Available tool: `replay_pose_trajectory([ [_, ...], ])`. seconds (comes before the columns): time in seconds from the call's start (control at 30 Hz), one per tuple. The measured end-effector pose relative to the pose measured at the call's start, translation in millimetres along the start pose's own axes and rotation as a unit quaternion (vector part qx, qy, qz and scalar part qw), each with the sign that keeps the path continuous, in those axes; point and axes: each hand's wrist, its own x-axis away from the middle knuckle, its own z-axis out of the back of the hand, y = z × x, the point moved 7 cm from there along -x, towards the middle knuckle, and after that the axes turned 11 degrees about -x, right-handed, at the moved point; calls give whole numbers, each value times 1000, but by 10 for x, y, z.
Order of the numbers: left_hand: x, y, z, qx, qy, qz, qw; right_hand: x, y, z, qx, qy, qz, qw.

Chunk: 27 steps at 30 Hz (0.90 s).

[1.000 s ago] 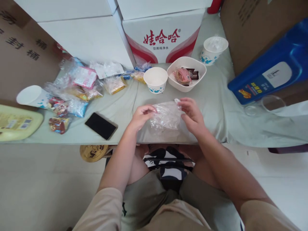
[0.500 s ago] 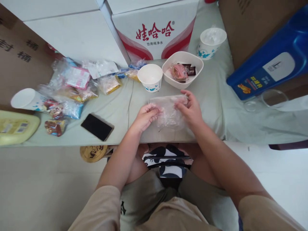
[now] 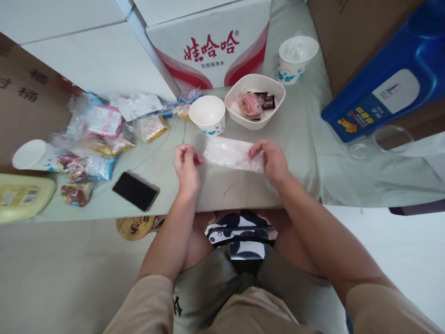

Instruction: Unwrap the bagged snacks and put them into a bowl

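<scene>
A flat, crinkled clear plastic bag (image 3: 225, 154) with a whitish look is pinched at its right end by my right hand (image 3: 274, 162). It hangs just above the cloth, below the bowl. To the bag's left, my left hand (image 3: 187, 169) has its fingers curled in with the thumb against them; a small gap separates it from the bag. Whatever those fingers hold, if anything, is hidden. Beyond the bag stand a white paper cup (image 3: 207, 116) and a white bowl (image 3: 255, 99) containing pink and dark brown small packets.
A phone (image 3: 135, 191) lies left of my left arm. Wrapped snack packets (image 3: 104, 120) and a tipped paper cup (image 3: 31, 155) are heaped farther left. Another cup (image 3: 297, 60) holds crumpled plastic. A blue bottle (image 3: 382, 83) leans at right; a red-and-white carton (image 3: 212, 51) stands behind.
My left hand has let go of the plastic bag and moved left. The bag looks flatter and stays in my right hand. The view has shifted slightly.
</scene>
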Motion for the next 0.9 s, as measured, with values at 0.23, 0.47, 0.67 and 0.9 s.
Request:
replay_pose_trajectory([
  [0.23, 100, 43, -334, -138, -105, -122, 977, 113, -150, -145, 207, -17, 104, 973],
  [0.47, 311, -133, -811, 3, -390, 84, 917, 63, -4, -420, 15, -118, 19, 993],
  [0.67, -43, -87, -323, -157, -146, -37, 976, -15, 0, -489, 188, -96, 88, 974],
  [0.9, -355, 519, 379, -218, 142, -189, 947, 25, 159, -631, 221, -132, 39, 966],
])
